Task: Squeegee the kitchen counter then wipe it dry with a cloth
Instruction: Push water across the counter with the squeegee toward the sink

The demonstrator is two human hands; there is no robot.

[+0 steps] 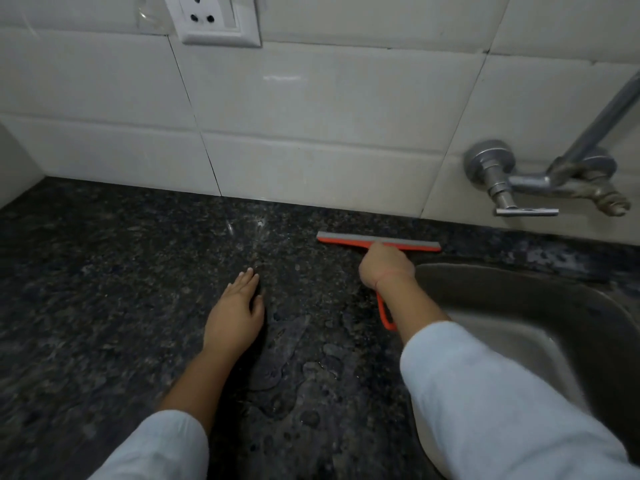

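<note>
An orange squeegee with a grey rubber blade lies flat against the dark speckled granite counter, close to the tiled back wall. My right hand is shut on its handle, whose orange loop end sticks out below my wrist. My left hand rests palm down on the counter to the left of the squeegee, fingers apart, holding nothing. Puddles of water sit on the counter between my forearms. No cloth is in view.
A steel sink is set into the counter at the right. Above it a metal wall tap juts out from the white tiles. A white power socket is mounted on the wall at the top left.
</note>
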